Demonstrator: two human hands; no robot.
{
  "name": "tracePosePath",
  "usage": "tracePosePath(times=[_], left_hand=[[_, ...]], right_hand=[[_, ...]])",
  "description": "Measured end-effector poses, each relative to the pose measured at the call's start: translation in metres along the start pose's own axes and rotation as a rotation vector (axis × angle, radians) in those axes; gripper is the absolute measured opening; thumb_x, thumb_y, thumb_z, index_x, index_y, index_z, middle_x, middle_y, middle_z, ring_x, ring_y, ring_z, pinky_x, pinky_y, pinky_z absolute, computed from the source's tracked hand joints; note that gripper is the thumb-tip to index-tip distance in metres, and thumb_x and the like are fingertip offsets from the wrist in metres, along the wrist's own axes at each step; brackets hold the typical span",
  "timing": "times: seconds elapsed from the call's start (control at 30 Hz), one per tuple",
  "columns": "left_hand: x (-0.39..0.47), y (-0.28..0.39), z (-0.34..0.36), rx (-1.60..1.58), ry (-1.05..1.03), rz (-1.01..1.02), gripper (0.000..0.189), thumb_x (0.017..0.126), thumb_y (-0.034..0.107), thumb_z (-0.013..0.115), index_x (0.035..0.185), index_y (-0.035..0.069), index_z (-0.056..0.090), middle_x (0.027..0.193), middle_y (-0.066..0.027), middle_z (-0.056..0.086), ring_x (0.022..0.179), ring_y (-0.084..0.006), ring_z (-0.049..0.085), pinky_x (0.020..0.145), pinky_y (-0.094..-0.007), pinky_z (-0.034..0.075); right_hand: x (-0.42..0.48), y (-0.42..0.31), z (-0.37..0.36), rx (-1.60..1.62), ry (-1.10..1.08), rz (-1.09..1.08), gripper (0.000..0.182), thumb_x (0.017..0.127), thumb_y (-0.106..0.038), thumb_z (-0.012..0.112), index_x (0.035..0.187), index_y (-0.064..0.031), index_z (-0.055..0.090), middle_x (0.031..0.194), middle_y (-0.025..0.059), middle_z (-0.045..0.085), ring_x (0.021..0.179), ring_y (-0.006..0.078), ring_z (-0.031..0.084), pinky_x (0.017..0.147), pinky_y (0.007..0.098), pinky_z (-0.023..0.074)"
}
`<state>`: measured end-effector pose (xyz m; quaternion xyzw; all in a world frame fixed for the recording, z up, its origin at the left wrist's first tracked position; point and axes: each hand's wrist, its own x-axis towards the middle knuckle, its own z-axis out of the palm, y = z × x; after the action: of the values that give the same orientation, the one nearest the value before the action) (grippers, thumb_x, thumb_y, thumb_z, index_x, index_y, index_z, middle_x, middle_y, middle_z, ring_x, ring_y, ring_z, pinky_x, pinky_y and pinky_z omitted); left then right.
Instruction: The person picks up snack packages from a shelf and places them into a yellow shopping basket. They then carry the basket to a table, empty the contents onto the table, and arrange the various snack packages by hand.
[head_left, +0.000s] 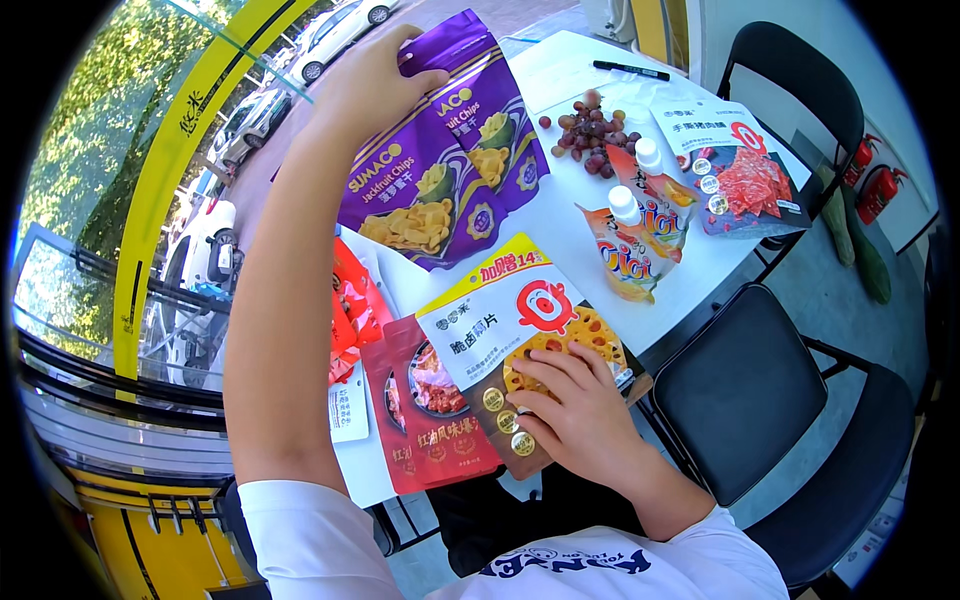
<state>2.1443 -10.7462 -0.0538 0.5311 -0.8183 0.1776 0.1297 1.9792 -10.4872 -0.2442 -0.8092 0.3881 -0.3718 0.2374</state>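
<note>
My left hand (382, 82) grips the upper edge of a purple pouch of jackfruit chips (487, 112) at the far left of the white table. A second purple jackfruit chips pouch (412, 202) overlaps it in front. My right hand (577, 412) lies with spread fingers on a white, yellow-topped snack pouch (487, 330) near the front edge. Under that pouch's left side are red snack pouches (442, 450), and red packaging (352, 300) shows partly behind my left arm.
Grapes (600, 135), two spouted jelly drink pouches (630, 255), a pork snack pouch (735, 180) and a black marker (631, 70) are on the white table (675, 300). Black folding chairs (739, 390) stand at the right. A window with a yellow frame (150, 187) is at the left.
</note>
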Motion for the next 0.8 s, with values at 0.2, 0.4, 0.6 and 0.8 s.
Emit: tracePosePath(times=[0.2,0.4,0.6,0.8], left_hand=[[-0.027,-0.013,-0.026,-0.124,-0.148,-0.098,0.077,0.069,0.052,0.075,0.131,0.017,0.048,0.107,-0.0172,0.063,0.1,-0.0258,0.062,0.087,-0.0379,0.047],[-0.054,-0.042,-0.036,-0.176,-0.226,-0.099,0.083,0.066,0.038,0.082,0.136,0.018,0.042,0.11,-0.0147,0.062,0.099,-0.0236,0.061,0.089,-0.0356,0.045],[-0.104,-0.056,-0.07,-0.054,0.025,-0.081,0.065,0.075,0.039,0.074,0.131,0.017,0.049,0.12,-0.0075,0.059,0.107,-0.0224,0.057,0.092,-0.0388,0.045],[-0.195,-0.082,-0.106,-0.145,-0.097,-0.24,0.039,0.082,0.027,0.069,0.117,0.013,0.059,0.112,-0.0043,0.063,0.1,-0.0184,0.059,0.085,-0.0346,0.046]], right_hand=[[0.001,0.002,0.0,0.013,0.003,0.002,0.02,0.08,-0.019,0.066,0.098,-0.0094,0.065,0.121,0.0069,0.056,0.12,0.0233,0.046,0.105,0.0444,0.0276],[0.004,0.002,-0.003,0.003,-0.017,0.008,0.02,0.08,-0.019,0.066,0.097,-0.0088,0.065,0.12,0.0068,0.058,0.119,0.0241,0.048,0.105,0.0439,0.0291],[0.007,-0.005,-0.002,-0.032,-0.042,0.014,0.019,0.081,-0.019,0.066,0.098,-0.0087,0.066,0.119,0.0067,0.059,0.12,0.0238,0.049,0.105,0.0457,0.0302],[0.01,-0.017,0.001,-0.102,0.012,0.004,0.02,0.08,-0.015,0.067,0.098,-0.0083,0.065,0.116,0.0083,0.061,0.116,0.0268,0.053,0.103,0.0471,0.0329]])
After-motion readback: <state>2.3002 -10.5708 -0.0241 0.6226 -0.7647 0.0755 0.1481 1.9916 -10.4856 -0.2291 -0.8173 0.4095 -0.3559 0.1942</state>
